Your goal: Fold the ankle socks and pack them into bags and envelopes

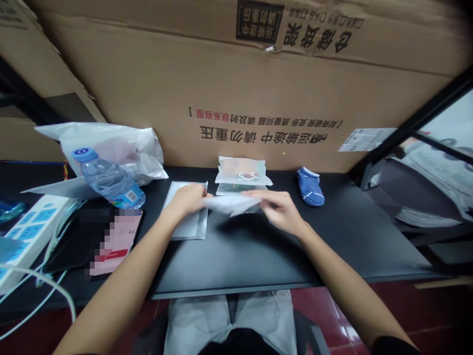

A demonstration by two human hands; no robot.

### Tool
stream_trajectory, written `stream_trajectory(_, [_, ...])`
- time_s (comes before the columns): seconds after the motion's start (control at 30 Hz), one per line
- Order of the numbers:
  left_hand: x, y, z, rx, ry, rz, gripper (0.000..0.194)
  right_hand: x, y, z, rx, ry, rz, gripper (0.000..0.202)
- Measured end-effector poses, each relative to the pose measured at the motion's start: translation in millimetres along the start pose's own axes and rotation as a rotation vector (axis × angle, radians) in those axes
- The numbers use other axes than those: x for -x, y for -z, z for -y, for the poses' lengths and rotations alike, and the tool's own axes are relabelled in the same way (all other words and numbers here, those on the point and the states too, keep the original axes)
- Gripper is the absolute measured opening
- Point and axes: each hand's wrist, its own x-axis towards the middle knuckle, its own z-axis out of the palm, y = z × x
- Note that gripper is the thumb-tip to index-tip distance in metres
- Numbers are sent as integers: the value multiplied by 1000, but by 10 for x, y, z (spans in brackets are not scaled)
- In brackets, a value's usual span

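Observation:
Between my two hands, a white plastic bag (231,203) is held slightly above the dark table, seen nearly edge-on and somewhat blurred. My left hand (189,198) is closed at its left end, over a flat stack of frosted bags (190,227). The right end is pinched by my right hand (278,208), thumb and fingers together. Just behind the held bag lie filled frosted bags (242,172), the upper one showing something light orange inside. To the right of my right hand is a small pile of blue socks (311,187) with white trim.
Large cardboard (236,88) stands along the back of the table (236,261). On the left are a white plastic sack (111,148), a tilted water bottle (111,177), a phone (120,241), a power strip (33,227) and loose white cables. Black metal posts rise at both sides.

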Motion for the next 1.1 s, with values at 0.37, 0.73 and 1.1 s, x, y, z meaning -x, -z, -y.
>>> stream_trajectory(0.37, [39, 51, -31, 210, -20, 178, 34, -828, 133, -548, 516, 117, -77, 39])
stream_trajectory(0.73, [99, -61, -241, 756, -115, 754, 20, -477, -46, -291, 531, 6, 8, 40])
stream_trajectory(1.1, [176, -139, -472, 923, -492, 513, 30, 29, -471, -222, -379, -472, 241, 48])
